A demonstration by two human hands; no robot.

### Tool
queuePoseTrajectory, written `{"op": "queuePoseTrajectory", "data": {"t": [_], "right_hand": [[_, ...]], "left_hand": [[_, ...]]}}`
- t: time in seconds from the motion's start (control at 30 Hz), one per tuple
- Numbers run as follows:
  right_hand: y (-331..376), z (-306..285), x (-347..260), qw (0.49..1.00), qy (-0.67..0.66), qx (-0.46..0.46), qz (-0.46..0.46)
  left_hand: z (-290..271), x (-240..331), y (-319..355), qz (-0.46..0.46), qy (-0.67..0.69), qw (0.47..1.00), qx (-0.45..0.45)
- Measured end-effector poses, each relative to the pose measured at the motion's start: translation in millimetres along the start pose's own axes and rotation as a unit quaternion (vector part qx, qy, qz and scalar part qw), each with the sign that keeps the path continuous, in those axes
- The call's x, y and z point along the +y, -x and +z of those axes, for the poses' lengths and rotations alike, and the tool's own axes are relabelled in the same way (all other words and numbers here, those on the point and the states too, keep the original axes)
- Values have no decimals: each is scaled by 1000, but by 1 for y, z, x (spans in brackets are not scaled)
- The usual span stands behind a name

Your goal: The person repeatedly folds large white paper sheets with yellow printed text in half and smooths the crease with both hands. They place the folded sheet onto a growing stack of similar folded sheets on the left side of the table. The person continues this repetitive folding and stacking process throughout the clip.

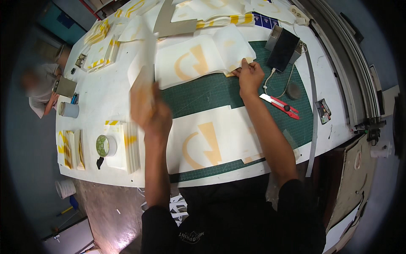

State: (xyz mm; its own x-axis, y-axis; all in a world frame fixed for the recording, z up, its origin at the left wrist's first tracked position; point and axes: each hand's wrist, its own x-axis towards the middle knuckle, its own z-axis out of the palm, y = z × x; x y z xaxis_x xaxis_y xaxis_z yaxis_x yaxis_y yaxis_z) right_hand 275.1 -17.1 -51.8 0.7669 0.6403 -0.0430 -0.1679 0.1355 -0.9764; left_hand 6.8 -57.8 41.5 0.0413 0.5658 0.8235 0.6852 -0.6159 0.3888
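Observation:
My right hand (250,75) pinches the near right edge of a white sheet (228,48) printed with a pale orange design. My left hand (148,106) is smeared by motion at the sheet's left end. Beside it a blurred white flap (146,48) stands raised; whether those fingers grip it cannot be made out. Nearer to me, a second printed sheet (203,146) lies flat on the green cutting mat (203,95), partly under my right forearm. A red utility knife (281,106) with its blade out rests on the mat, right of that forearm.
A phone (282,50) leans on a metal block, its white cable trailing near a dark round piece (293,90). A tape roll (105,146) sits on stacked printed pieces (131,148) at left. More stacks (99,53) lie farther off. Another person (44,89) is beyond the table's left edge.

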Motion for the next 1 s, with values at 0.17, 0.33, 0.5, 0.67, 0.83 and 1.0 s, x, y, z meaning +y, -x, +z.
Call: {"op": "queuePoseTrajectory", "data": {"t": [0.17, 0.33, 0.5, 0.67, 0.83, 1.0], "right_hand": [[-12, -12, 8, 993, -76, 0, 95], [-11, -22, 14, 986, -116, -23, 119], [-10, -35, 5, 967, -185, -59, 165], [-4, -57, -11, 998, -27, -27, 54], [47, -121, -58, 941, 245, -119, -201], [82, -216, -85, 845, 399, -191, -301]], "left_hand": [[134, -19, -19, 75, -23, 986, -144], [197, -8, 15, 132, -40, 940, -314], [194, -7, 22, 137, -12, 910, -391], [194, -5, 11, 137, -40, 884, -445], [185, -2, 1, 130, -62, 876, -461], [160, 3, 6, 130, -39, 893, -429]]}}
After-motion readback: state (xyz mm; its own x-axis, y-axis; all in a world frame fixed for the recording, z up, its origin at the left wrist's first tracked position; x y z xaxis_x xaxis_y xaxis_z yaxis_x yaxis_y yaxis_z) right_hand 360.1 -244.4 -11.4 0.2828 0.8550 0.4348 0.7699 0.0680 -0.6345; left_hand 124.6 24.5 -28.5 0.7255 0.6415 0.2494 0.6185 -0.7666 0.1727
